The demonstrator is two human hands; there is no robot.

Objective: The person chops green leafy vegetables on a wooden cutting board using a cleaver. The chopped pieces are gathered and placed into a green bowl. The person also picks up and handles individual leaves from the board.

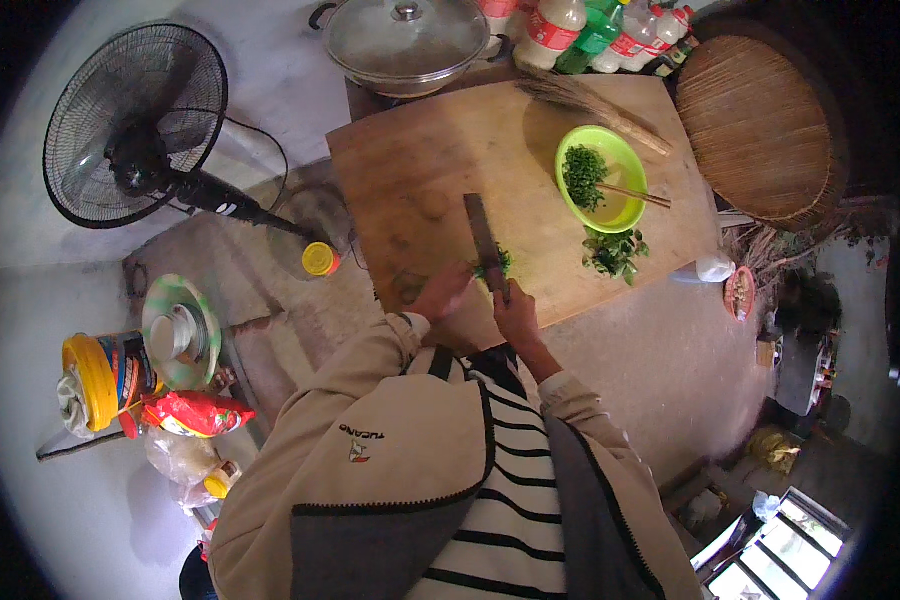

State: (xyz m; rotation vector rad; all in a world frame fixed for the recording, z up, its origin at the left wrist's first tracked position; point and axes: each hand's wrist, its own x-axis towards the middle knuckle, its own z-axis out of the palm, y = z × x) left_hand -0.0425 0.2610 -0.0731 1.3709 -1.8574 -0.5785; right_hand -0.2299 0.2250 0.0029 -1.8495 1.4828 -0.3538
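My right hand point(517, 313) is shut around the handle of a cleaver point(482, 232), whose dark blade points away from me over a wooden board point(435, 180). Green leaves point(504, 259) lie under and beside the blade, some of them cut small. My left hand point(444, 294), blurred, is just left of the cleaver, its fingertips at the edge of these leaves. Whether it grips any is unclear. Farther right stands a lime-green bowl point(640, 169) with chopped greens point(585, 176) and a pair of chopsticks point(649, 196). A bunch of whole leafy greens point(616, 253) rests on the board by the bowl.
A small broom point(607, 112) lies along the board's far edge. Behind are a lidded pan point(405, 45) and several plastic bottles point(555, 34). A round woven tray point(754, 127) stands right, a standing fan point(139, 127) left. A yellow-lidded jar point(319, 259) sits left of the board.
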